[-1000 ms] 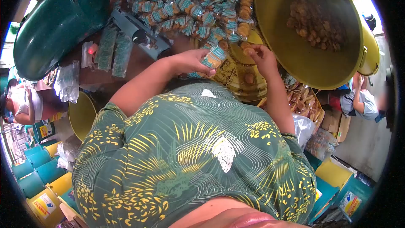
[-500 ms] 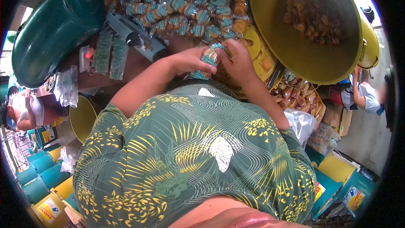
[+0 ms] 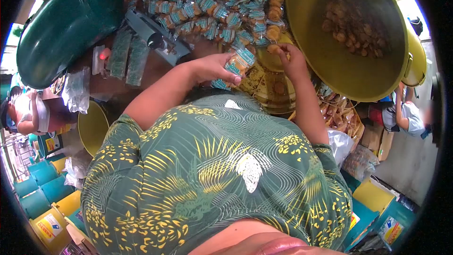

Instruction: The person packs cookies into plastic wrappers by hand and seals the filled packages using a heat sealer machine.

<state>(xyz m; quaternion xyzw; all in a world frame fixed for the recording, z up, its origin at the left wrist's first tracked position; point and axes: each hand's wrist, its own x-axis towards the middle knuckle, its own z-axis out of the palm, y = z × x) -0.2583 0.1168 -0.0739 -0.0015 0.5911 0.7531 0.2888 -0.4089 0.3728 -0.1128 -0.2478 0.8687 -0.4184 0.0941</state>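
My left hand (image 3: 213,69) is closed around a clear plastic packet (image 3: 240,62) with teal printing and round golden cookies inside. To its right, my right hand (image 3: 296,62) pinches a small round brown cookie (image 3: 273,48) between thumb and fingers, apart from the packet. Beneath my right hand lies a round yellow lid-like surface (image 3: 270,85) strewn with crumbs. Just beyond both hands rises a pile of packed cookies (image 3: 207,7) in similar teal-printed wrappers.
A large yellow bin (image 3: 306,33) tilts toward me on the right, with loose cookies (image 3: 356,26) inside. On the left are a dark green bin (image 3: 71,28), a grey-blue sealer-like device (image 3: 158,38) and flat printed bags (image 3: 137,63). Other people (image 3: 28,111) are at both sides.
My right hand has left the packet and moved right, and now holds a cookie. The packet in my left hand shows more of its printed front. The view has shifted slightly.
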